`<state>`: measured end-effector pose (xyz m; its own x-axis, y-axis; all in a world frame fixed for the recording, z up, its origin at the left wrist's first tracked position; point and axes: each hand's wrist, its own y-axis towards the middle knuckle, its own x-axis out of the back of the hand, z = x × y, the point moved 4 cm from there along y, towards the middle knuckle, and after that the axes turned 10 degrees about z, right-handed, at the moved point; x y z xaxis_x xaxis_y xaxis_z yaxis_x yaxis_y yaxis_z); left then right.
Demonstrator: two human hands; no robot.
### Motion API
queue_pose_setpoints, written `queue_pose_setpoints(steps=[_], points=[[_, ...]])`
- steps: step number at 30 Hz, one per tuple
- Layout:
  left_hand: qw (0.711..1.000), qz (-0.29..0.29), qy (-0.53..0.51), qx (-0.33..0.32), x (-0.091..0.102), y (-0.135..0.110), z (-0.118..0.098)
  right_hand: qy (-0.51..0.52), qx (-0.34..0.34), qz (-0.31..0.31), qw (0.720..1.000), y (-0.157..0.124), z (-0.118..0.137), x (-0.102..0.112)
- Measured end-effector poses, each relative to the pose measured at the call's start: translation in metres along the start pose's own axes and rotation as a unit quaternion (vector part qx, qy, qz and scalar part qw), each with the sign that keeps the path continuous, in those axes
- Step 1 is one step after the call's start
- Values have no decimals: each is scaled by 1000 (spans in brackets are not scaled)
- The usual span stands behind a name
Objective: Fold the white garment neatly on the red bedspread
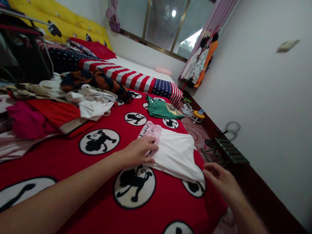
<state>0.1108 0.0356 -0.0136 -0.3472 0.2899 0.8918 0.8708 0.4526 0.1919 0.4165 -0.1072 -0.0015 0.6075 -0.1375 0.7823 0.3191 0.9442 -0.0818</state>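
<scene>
A white T-shirt (174,148) with a pink print and lettering lies folded lengthwise on a red blanket (102,182) patterned with black monkey figures in white circles. My left hand (142,149) rests on the printed end of it, fingers bent and apart, the thumb separate from the forefinger. At the opposite end, my right hand (223,178) is beside the shirt's near right corner. Its fingers are curved, with a small gap between thumb and forefinger; contact with the cloth is unclear. Beyond the white shirt lies a folded green T-shirt (161,109) with a yellowish print.
A heap of mixed clothes (60,107) covers the bed's left side. Behind is another bed with a flag-patterned cover (136,76). Along the right wall stand a dark slatted folding stool (230,150), a ring light (232,126) and a small yellow stool (198,114).
</scene>
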Motion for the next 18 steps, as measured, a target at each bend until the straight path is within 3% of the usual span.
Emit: queue_pose_setpoints(steps=[2,4,7,10,13,18], points=[[1000,-14,-20,19,8,12,-7,19,32,-39,999,12,28,0],[998,-27,-11,48,14,28,-11,50,100,-42,993,24,67,-14],[994,-40,51,88,14,52,-5,68,208,-11,976,41,128,-53],[984,-39,97,142,6,66,19,14,255,22,967,57,158,-92],[973,-6,82,214,-6,68,50,-142,187,43,971,74,140,-111],[963,2,64,260,-14,62,67,-270,13,5,963,86,67,-92]])
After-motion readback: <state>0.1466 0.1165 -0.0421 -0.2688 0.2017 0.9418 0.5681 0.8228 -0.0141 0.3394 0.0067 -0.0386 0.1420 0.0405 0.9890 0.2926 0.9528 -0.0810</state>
